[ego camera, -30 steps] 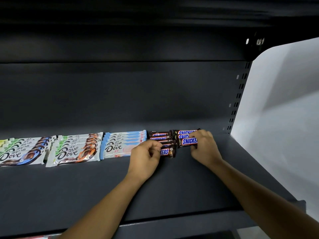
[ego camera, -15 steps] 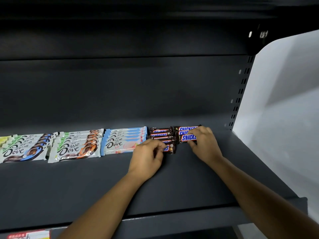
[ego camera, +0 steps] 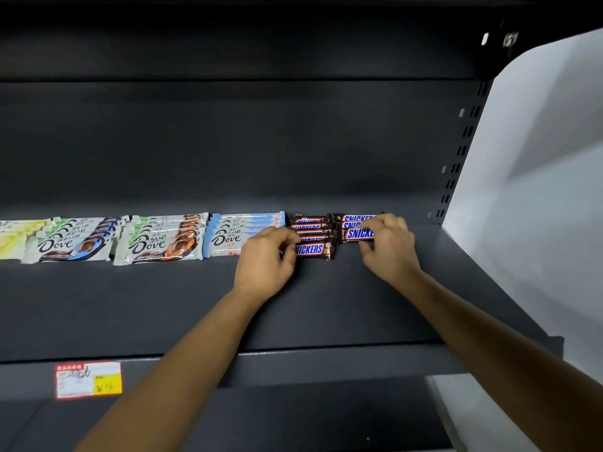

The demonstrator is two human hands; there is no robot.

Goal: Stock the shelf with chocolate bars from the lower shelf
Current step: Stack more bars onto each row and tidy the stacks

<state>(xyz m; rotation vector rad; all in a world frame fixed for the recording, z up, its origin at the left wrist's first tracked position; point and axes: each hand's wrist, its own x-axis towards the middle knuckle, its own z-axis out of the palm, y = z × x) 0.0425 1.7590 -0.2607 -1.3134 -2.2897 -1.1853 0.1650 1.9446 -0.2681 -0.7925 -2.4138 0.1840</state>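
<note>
Two short rows of brown Snickers bars lie on the dark shelf (ego camera: 326, 305). My left hand (ego camera: 266, 256) pinches the left end of the front bar of the left Snickers row (ego camera: 313, 249). My right hand (ego camera: 388, 246) pinches the right end of the front bar of the right Snickers row (ego camera: 357, 233). Both hands' fingers are curled round the bar ends. More Snickers bars lie behind each front one, partly overlapped.
Left of the Snickers lie rows of Dove bars: pale blue (ego camera: 235, 238), orange-accented (ego camera: 160, 246), blue-accented (ego camera: 70, 246) and a yellow-green row (ego camera: 13, 239) at the edge. A price tag (ego camera: 88, 380) sits on the shelf's front lip. A white side panel (ego camera: 528, 190) bounds the right.
The view has tilted down a little, bringing the shelf lip and price tag into sight. Both hands stay at the front Snickers bars, barely shifted.
</note>
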